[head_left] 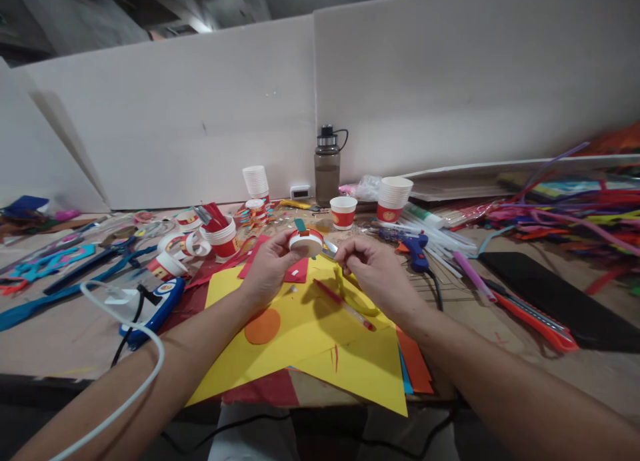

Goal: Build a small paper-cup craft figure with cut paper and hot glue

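My left hand [270,266] holds a small round cup piece [306,242] with a white disc face, a red rim and teal and brown strips. Close to its right side, my right hand [367,264] is closed round a pair of scissors with silver blades [330,248]; a yellow handle seems to hang below the fingers. Beneath both hands lie yellow sheets [320,341] with an orange paper circle [263,326] and a red pen [345,304] on them. A red paper piece [297,271] sits under the held cup piece.
A bottle [327,171], a paper cup [343,212] and a cup stack [393,201] stand behind. A blue glue gun [417,251], a red cutter [535,318] and a black slab [560,301] lie right. A power strip [155,311] is left; a white cable crosses my left forearm.
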Motion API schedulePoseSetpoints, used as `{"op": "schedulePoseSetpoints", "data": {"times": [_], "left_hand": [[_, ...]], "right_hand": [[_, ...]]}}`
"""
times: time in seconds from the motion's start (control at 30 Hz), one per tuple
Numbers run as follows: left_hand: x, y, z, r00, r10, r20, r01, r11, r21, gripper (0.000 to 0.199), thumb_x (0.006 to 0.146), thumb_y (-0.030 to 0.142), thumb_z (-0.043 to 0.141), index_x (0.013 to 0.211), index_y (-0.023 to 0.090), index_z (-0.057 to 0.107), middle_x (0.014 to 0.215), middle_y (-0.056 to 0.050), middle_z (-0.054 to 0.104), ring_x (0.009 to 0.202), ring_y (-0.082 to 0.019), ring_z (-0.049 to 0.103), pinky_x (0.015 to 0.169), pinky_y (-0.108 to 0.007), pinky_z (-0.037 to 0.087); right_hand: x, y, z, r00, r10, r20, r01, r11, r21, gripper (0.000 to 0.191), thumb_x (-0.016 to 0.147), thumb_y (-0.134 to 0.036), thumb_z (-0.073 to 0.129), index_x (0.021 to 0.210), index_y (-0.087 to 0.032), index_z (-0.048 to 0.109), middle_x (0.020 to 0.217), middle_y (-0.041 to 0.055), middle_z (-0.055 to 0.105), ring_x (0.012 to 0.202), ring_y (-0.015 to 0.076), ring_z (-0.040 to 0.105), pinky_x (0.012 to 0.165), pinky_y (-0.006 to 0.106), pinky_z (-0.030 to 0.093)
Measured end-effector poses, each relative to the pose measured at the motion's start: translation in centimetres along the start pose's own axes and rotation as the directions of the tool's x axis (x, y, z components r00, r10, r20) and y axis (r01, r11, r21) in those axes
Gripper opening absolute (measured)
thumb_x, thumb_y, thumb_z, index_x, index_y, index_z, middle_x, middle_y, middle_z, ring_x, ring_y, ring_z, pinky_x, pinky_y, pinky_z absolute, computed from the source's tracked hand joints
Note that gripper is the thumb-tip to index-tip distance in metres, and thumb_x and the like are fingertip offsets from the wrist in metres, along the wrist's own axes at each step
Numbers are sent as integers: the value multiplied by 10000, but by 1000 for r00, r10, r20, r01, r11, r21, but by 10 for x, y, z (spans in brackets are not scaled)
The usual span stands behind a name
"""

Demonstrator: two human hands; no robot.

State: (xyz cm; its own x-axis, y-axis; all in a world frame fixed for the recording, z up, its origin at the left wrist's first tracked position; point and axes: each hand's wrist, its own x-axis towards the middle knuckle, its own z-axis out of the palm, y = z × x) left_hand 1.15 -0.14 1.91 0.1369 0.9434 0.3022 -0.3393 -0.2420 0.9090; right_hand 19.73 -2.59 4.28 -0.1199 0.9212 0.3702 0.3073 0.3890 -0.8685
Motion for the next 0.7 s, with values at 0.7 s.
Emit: {"op": "schedulePoseSetpoints", "data": {"times": [0.7], "left_hand": [[-3, -3, -3, 972, -14, 235, -22, 988, 152, 216, 793, 278, 710, 991, 191, 701, 900, -21, 692, 844, -133, 602, 793, -245, 457]], "right_hand": [[0, 13, 8, 992, -77, 99, 58, 980, 190, 202, 820, -343, 662, 946, -210, 580, 895, 26, 614, 768, 148, 556, 695, 299, 462]]}}
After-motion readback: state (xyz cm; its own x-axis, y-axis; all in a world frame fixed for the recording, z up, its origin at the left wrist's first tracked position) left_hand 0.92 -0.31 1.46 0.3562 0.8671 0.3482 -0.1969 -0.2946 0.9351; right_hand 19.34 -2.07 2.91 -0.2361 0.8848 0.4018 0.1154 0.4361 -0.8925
